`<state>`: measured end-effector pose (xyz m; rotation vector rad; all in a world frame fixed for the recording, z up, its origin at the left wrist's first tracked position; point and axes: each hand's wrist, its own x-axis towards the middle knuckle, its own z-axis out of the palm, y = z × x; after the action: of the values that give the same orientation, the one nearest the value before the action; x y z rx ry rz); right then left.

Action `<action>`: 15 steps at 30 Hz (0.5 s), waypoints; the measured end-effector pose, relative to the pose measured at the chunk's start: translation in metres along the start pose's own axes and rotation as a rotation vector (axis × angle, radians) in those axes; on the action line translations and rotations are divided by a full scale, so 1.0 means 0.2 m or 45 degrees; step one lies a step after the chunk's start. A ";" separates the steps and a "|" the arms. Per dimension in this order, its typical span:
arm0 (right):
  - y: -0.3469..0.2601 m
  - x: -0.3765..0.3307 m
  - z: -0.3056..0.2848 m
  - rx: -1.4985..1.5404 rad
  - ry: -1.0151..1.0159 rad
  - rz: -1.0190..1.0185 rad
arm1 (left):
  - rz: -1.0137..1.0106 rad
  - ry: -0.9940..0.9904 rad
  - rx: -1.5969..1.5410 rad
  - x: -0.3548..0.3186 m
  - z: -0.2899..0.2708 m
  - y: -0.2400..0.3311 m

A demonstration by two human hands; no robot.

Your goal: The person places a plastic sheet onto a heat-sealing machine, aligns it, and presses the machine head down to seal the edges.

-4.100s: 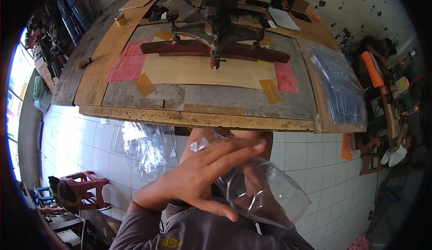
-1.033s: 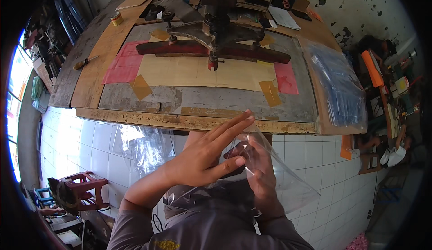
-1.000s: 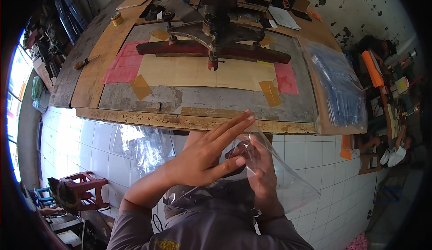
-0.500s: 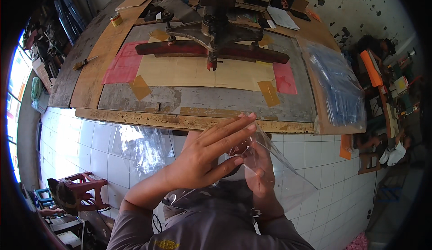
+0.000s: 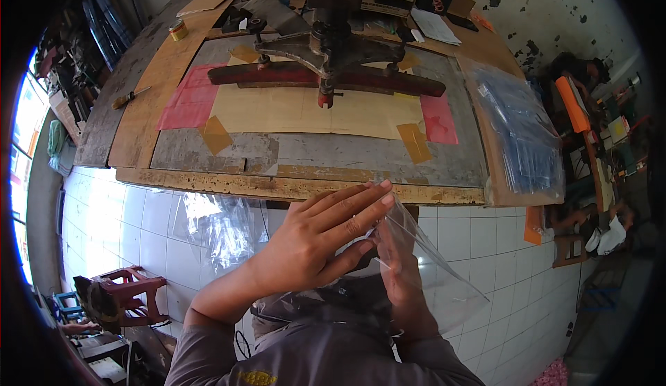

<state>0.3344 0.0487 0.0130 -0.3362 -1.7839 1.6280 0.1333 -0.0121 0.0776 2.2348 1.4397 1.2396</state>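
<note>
In front of my body, my left hand (image 5: 316,237) lies with its fingers stretched out and held against a clear plastic sheet (image 5: 444,285). My right hand (image 5: 400,268) is on the other side of the film, seen partly through it. The right hand's fingers are partly hidden by the left fingertips and glare, but it appears to grip the plastic. A loose corner of the sheet hangs out to the right. Both hands are just off the table's front edge (image 5: 305,186).
A press with a red bar (image 5: 374,82) stands over a cream sheet (image 5: 298,114) taped on a grey plate (image 5: 333,153). A stack of clear plastic pieces (image 5: 524,136) lies at right. A screwdriver (image 5: 128,98) rests at left. Below the table hangs more clear plastic (image 5: 225,230).
My right hand has turned and tucked in closer behind my left fingers. My left fingers have shifted slightly down along the plastic. The table and the press look the same.
</note>
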 end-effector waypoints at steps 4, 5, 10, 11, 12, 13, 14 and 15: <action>-0.02 -0.01 0.00 -0.025 0.027 0.030 | 0.000 0.034 0.061 0.00 0.00 0.00; -0.02 -0.01 0.00 -0.030 0.039 0.012 | 0.000 0.042 0.070 -0.01 0.00 0.00; -0.03 -0.02 -0.01 -0.145 0.079 -0.004 | 0.006 0.060 0.106 -0.01 0.00 -0.01; -0.04 -0.02 -0.01 -0.157 0.080 0.012 | -0.001 0.062 0.099 -0.02 0.00 -0.01; -0.06 -0.02 0.00 -0.171 0.083 0.027 | -0.005 0.064 0.090 -0.01 0.00 -0.01; -0.07 -0.02 0.00 -0.186 0.086 0.041 | -0.004 0.067 0.079 -0.01 0.00 -0.01; -0.07 -0.02 0.00 -0.203 0.084 0.040 | -0.004 0.070 0.068 -0.01 0.00 -0.02; -0.06 -0.02 -0.01 -0.218 0.081 0.038 | -0.007 0.073 0.059 -0.01 0.00 -0.02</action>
<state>0.3412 0.0449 0.0238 -0.4895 -1.8822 1.4709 0.1302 -0.0124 0.0751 2.2407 1.5090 1.2915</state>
